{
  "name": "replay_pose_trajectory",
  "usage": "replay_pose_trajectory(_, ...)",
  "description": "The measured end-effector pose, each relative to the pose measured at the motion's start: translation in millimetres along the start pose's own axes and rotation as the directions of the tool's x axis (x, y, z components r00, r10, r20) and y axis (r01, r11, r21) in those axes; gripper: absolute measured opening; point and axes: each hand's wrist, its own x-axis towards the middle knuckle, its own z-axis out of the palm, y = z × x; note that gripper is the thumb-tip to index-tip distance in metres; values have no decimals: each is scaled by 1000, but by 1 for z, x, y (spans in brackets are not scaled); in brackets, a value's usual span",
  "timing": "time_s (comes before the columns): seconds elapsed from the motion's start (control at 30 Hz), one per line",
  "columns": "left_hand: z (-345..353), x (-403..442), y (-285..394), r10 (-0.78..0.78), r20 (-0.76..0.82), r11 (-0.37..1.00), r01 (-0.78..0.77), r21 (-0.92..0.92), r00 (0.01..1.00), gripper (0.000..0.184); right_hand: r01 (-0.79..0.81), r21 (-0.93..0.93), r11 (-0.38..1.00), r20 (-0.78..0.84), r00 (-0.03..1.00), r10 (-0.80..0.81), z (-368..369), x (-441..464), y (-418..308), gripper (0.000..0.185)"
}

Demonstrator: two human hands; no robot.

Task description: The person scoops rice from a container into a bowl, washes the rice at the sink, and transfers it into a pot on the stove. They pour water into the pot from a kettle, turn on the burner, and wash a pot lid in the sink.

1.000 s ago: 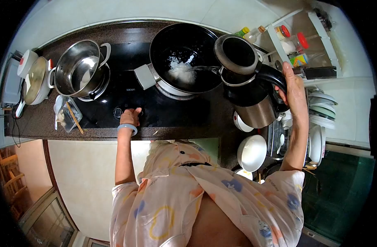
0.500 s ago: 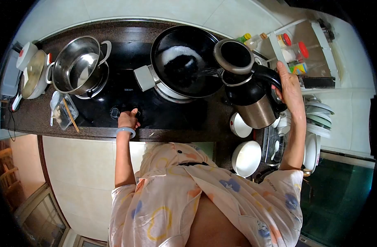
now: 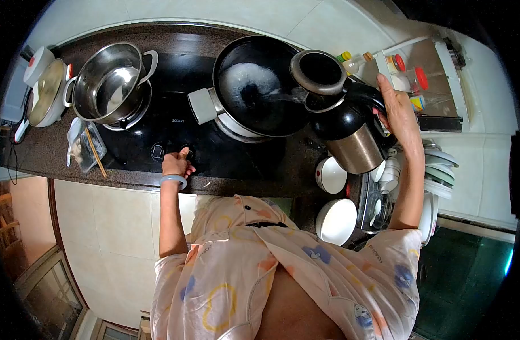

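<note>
My right hand (image 3: 397, 113) is wrapped round the black handle of a steel kettle (image 3: 356, 150), which is tilted with its lid up. Water runs from its spout into the black wok (image 3: 260, 116), where a whitish patch spreads over the bottom. My left hand (image 3: 178, 162), with a pale bangle on the wrist, has its fingers closed on a knob (image 3: 190, 152) at the front of the black stove (image 3: 231, 167). The wok sits on the right burner, its grey handle pointing left.
A steel pot (image 3: 110, 85) stands on the left burner. Left of it is a lidded pan (image 3: 47, 93); chopsticks (image 3: 95, 152) lie across a clear tray. White bowls (image 3: 336, 221) and stacked plates (image 3: 440, 170) stand at the right, below a shelf with jars (image 3: 421, 78).
The kettle has tipped a little further, with my right hand slightly higher. The white patch in the wok has spread out. My left hand has stayed at the knob.
</note>
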Motion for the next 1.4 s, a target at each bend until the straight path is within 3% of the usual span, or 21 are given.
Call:
replay_pose_trajectory(0.73, 5, 4, -12, -17, 2, 979, 17, -202, 1000, 47, 84, -265, 960, 106, 993, -58, 13, 30, -50, 76)
replay_pose_trajectory(0.83, 5, 5, -13, -21, 5, 977, 21, -214, 1000, 48, 74, -333, 940, 136, 990, -30, 13, 36, -47, 64)
replay_pose_trajectory(0.87, 5, 6, -14, -19, 7, 976, 20, -216, 1000, 48, 374, -426, 824, 179, 928, -328, 12, 40, -36, 50)
replay_pose_trajectory(0.93, 6, 6, -15, -17, 9, 976, 18, -215, 1000, 49, 620, -497, 608, 254, 773, -581, 12, 36, -46, 40)
replay_pose_trajectory(0.97, 5, 7, -16, -13, 7, 977, 14, -214, 1000, 49, 472, -544, 693, 272, 881, -387, 12, 30, -63, 31)
replay_pose_trajectory(1.03, 6, 10, -19, -16, 5, 976, 17, -218, 1000, 49, 313, -596, 740, 280, 944, -174, 14, 27, -74, 32)
replay_pose_trajectory(1.13, 8, 13, -21, -27, 8, 971, 29, -239, 1000, 49, 447, -643, 622, 308, 894, -324, 16, 30, -77, 33)
replay_pose_trajectory(1.2, 8, 12, -22, -39, 14, 966, 41, -256, 999, 48, 274, -576, 770, 232, 958, -167, 21, 26, -90, 52)
replay_pose_trajectory(1.23, 8, 11, -21, -31, 9, 967, 32, -254, 999, 48, 277, -575, 770, 236, 957, -168, 23, 26, -91, 52)
replay_pose_trajectory(1.3, 8, 11, -21, -22, 2, 967, 22, -252, 1000, 48, 237, -586, 775, 194, 969, -150, 25, 27, -94, 71)
replay_pose_trajectory(1.4, 9, 9, -20, -16, -14, 966, 12, -257, 1000, 48, 261, -541, 800, 209, 963, -172, 30, 23, -99, 75)
